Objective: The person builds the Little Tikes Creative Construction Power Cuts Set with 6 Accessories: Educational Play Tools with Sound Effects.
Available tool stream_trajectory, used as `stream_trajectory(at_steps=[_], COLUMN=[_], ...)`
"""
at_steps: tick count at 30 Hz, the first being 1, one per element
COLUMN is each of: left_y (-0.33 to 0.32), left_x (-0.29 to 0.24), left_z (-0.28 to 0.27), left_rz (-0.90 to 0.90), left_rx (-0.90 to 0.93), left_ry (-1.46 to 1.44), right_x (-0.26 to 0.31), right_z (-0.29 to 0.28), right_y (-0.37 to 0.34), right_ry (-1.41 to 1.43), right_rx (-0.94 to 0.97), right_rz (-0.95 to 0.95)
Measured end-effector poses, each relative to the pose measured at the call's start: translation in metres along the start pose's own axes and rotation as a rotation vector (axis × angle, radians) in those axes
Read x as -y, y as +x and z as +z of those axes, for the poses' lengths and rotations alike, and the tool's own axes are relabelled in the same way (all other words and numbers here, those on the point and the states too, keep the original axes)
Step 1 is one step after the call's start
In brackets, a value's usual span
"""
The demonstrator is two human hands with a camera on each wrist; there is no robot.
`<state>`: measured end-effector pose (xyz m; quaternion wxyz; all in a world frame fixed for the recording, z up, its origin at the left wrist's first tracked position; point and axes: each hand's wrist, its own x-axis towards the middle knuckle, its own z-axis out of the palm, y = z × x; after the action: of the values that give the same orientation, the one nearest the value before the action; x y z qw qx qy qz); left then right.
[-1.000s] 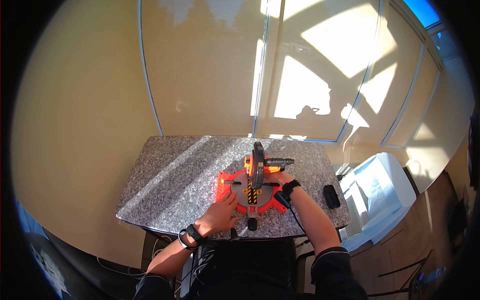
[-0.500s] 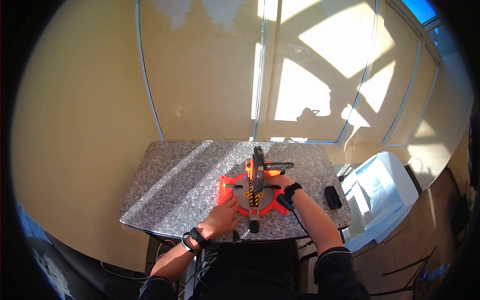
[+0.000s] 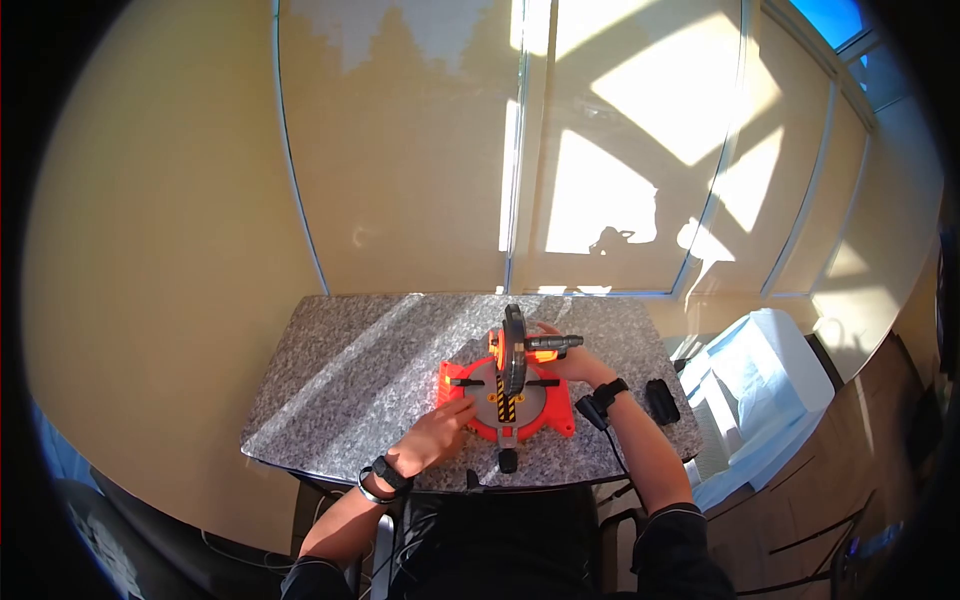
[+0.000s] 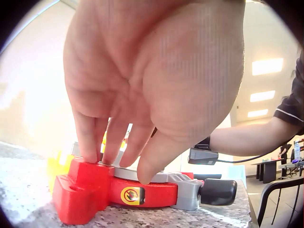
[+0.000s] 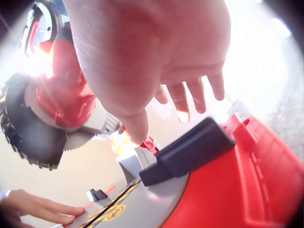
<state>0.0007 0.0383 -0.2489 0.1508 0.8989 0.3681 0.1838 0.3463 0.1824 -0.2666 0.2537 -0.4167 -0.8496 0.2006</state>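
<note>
A red toy miter saw with a grey round base (image 3: 533, 408) stands on the granite-patterned table. Its black-rimmed blade guard (image 3: 513, 350) is raised over the yellow-and-black striped slot. My left hand (image 3: 433, 440) rests its straight fingers on the base's left side; in the left wrist view the fingertips (image 4: 109, 159) touch the red corner and grey disc. Behind the saw's right side, my right hand (image 3: 572, 362) has its fingers spread, and in the right wrist view the hand (image 5: 156, 61) holds nothing, beside the saw head (image 5: 66, 90) and above a black clamp piece (image 5: 190, 152).
A black case-like object (image 3: 661, 402) lies near the table's right edge. Beyond that edge stands a chair draped in pale blue cloth (image 3: 770, 370). A beige panelled wall (image 3: 410, 150) rises behind the table (image 3: 320, 380). A black cable hangs from my right wrist.
My right hand has moved slightly right, off the saw's rear side, and its fingers have spread. The left hand stays at the base's left side. The head view has tilted slightly.
</note>
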Motion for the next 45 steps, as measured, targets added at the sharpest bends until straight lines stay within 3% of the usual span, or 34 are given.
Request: stream_trajectory(at_steps=[2,4,6,7,10,17,19,26,45], left_y=[0.0,0.001,0.001,0.001,0.002,0.001,0.0,0.001,-0.001], left_x=[0.004,0.012,0.011,0.011,0.012,0.014,0.014,0.008,0.011], left_z=[-0.002,0.001,-0.002,-0.003,-0.003,0.0,-0.002,-0.006,0.0], left_rz=[-0.027,0.022,0.005,-0.013,-0.003,0.039,0.052,-0.042,0.024], left_rx=[0.007,-0.098,-0.111,-0.127,-0.119,-0.113,-0.142,-0.098,-0.157], left_ry=[-0.018,0.124,0.098,0.074,0.062,0.113,0.091,0.092,0.148], right_x=[0.019,0.031,0.033,0.049,0.097,0.177,0.194,0.191,0.196], right_z=[-0.022,-0.045,-0.068,-0.078,-0.099,-0.095,-0.094,-0.078,-0.052], right_y=[-0.016,-0.028,-0.031,-0.033,-0.034,-0.037,-0.041,-0.046,-0.069], right_ry=[-0.014,-0.025,-0.338,-0.338,-0.11,-0.021,-0.034,-0.158,-0.201], right_rx=[-0.112,-0.223,-0.337,-0.336,-0.58,-0.462,-0.342,-0.302,-0.269], right_rz=[0.082,0.168,0.176,0.177,0.075,-0.127,-0.078,-0.143,-0.176])
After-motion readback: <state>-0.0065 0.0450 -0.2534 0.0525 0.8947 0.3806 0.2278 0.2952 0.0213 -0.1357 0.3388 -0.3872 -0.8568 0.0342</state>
